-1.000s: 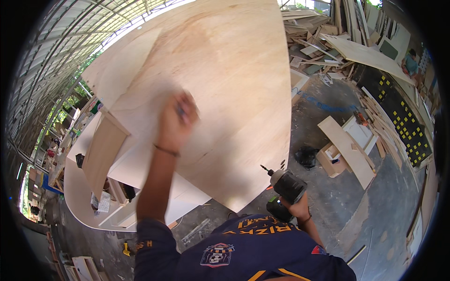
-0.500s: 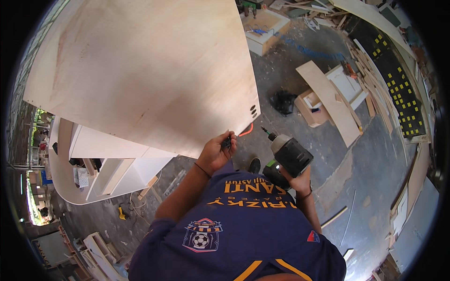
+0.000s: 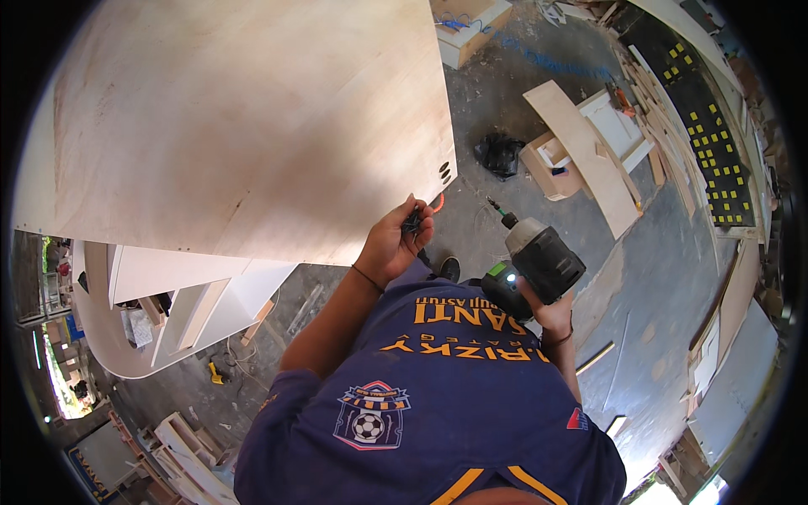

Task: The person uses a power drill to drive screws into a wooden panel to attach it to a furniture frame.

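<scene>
My left hand (image 3: 389, 244) is closed round a small bunch of black screws (image 3: 411, 222), with its fingers curled upward. It is beside the near edge of a large pale plywood panel (image 3: 252, 135). Near the panel's right corner are several dark oval marks or holes (image 3: 445, 172). In my right hand (image 3: 551, 314) is a black and grey cordless impact driver (image 3: 545, 259), gripped by its handle. Its bit (image 3: 495, 204) points up and left, away from the panel's corner, and a small light glows by its battery end.
Left of me, under the panel, stands a white curved-edge cabinet (image 3: 143, 366). On the floor ahead right lie a black plastic bag (image 3: 500, 156), a curved board (image 3: 581, 160) over a wooden box (image 3: 551, 181), and timber strips (image 3: 665, 135). A yellow tool (image 3: 216, 373) and cable lie lower left.
The view has shifted, so the panel and floor items sit higher and further left. The driver has moved slightly right and down relative to my left hand. Both hands keep their holds.
</scene>
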Action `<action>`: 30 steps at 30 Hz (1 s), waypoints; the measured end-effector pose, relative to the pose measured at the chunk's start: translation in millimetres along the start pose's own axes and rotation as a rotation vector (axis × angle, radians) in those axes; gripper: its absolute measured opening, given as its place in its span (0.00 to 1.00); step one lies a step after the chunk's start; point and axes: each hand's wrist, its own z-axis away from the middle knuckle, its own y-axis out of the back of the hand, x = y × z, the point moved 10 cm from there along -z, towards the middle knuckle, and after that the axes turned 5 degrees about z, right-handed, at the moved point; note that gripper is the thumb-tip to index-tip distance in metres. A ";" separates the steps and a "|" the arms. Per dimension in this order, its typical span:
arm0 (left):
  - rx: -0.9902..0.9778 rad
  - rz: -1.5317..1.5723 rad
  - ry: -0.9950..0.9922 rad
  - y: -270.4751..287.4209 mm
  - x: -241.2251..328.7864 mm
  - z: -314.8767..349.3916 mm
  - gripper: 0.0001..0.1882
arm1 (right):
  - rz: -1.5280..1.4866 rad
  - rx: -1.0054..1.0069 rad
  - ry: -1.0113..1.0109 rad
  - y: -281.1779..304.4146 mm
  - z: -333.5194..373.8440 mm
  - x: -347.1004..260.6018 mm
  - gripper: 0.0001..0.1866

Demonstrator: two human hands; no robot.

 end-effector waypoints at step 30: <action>-0.033 0.046 -0.419 -73.1 94.3 -15.3 0.07 | 0.124 -0.423 0.297 -80.4 -128.1 -54.6 0.20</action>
